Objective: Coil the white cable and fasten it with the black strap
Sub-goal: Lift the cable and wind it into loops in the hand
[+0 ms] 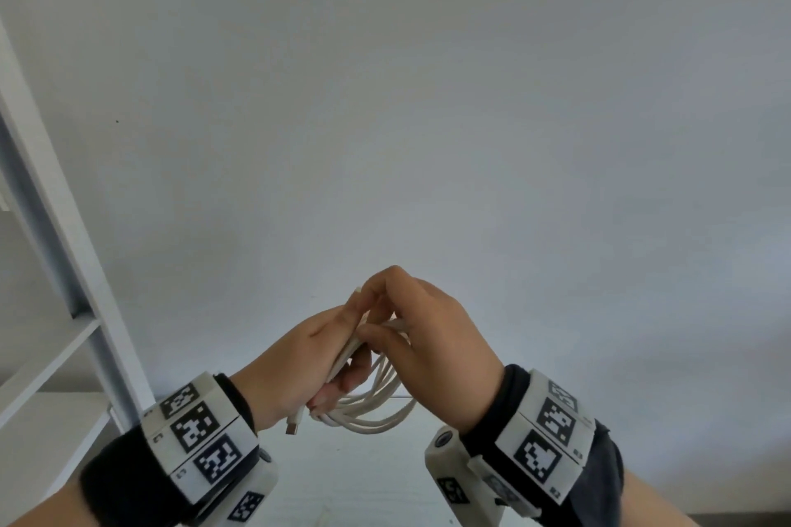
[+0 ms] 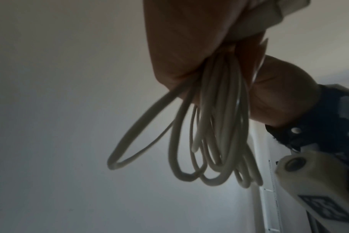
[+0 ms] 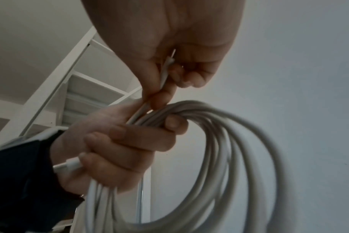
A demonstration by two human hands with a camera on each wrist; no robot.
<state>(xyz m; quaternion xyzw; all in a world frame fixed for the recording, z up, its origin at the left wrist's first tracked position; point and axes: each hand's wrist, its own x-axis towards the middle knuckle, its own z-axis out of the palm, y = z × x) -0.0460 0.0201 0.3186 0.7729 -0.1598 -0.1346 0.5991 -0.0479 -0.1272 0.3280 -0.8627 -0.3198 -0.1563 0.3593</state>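
The white cable (image 1: 376, 406) is wound into several loops and held up in front of a pale wall. My left hand (image 1: 316, 359) grips the bundled loops (image 3: 219, 141) in its curled fingers, and a USB plug (image 1: 294, 426) sticks out below its palm. My right hand (image 1: 411, 325) pinches the cable's other end (image 3: 165, 74) between thumb and fingers, just above the bundle. In the left wrist view the loops (image 2: 213, 141) hang down from the fist. No black strap shows in any view.
A white shelving unit (image 1: 64, 270) stands at the left, its shelves also seen in the right wrist view (image 3: 86, 88). A white tabletop (image 1: 342, 483) lies below the hands. A plain pale wall (image 1: 428, 98) fills the background.
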